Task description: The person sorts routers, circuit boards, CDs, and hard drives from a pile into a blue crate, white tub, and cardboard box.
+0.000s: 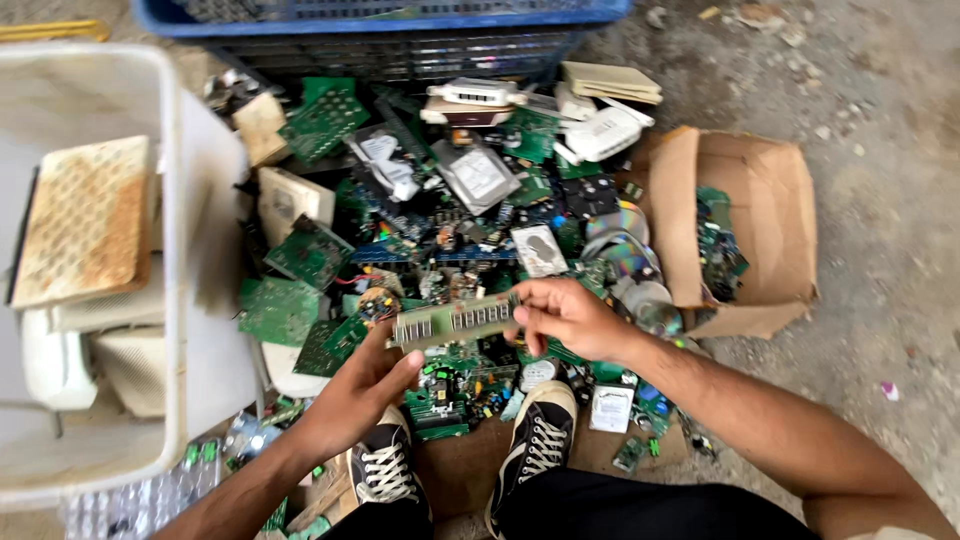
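Note:
A long narrow green circuit board strip (455,320) is held level between both hands above a pile of electronic scrap. My left hand (360,390) grips its left end from below. My right hand (565,315) pinches its right end from above. Under the hands lie green circuit boards (310,250), hard drives (540,250), shiny discs (620,235) and loose parts. My two black-and-white sneakers (540,435) rest at the pile's near edge.
A white plastic bin (175,250) with beige casings stands at the left. A blue crate (380,15) sits at the back. An open cardboard box (760,210) holding small boards lies at the right on gritty concrete ground (880,300).

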